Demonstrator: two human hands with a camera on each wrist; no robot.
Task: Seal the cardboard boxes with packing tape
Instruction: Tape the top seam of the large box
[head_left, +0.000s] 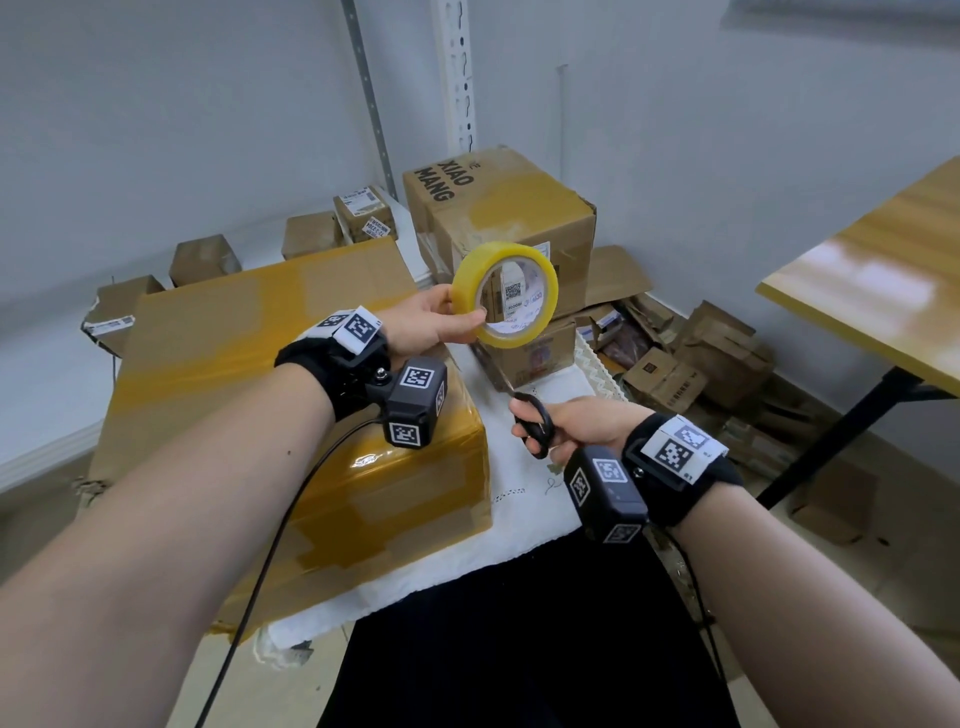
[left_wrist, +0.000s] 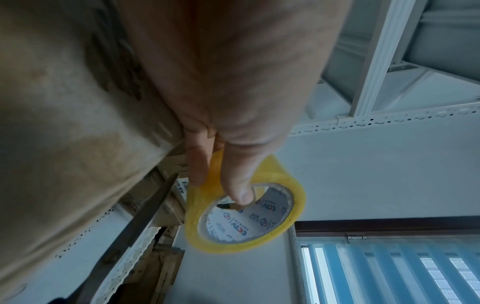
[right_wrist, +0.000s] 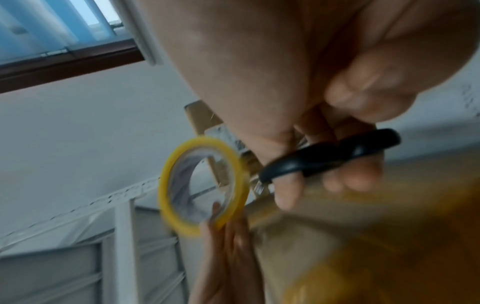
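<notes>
The left hand is pinching a yellow tape roll above the tape-covered box; the right hand is gripping black scissors.

Both hands raised, fingers curled gripping.

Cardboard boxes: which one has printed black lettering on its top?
The tall box at the back, behind the tape roll in the left hand. It reads XIAO MANG; the big flat box in front shows only yellowish tape.
</notes>
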